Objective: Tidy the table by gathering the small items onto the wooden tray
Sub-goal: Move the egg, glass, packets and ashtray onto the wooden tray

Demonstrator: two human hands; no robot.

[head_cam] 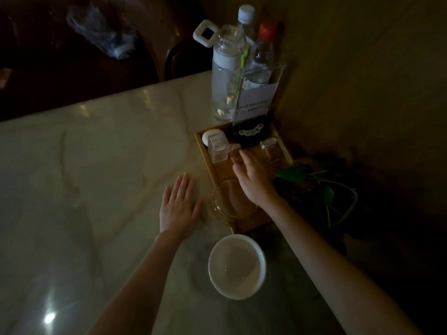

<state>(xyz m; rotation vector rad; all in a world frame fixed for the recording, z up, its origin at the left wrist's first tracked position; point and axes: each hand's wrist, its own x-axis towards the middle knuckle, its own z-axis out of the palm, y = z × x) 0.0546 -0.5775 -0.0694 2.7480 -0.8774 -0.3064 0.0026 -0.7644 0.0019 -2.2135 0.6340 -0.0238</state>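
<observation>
The right hand [254, 180] reaches, fingers loosely spread and holding nothing, over the shallow rectangular wooden tray [204, 153], fingertips at a small clear plastic shaker [235, 153] standing upright there. The left hand [180, 204] lies flat on the pale marble table [96, 165], empty. The round white ceramic bowl [237, 265] sits off the tray, between the 2 forearms, about equally near either.

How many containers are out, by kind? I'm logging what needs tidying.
Bottles behind the tray: 3 (handled-lid bottle, white-capped bottle, red-capped bottle)
Small clear shakers on the wooden tray: 3 ()
Glass cup: 1
White bowl: 1
Total: 8
</observation>
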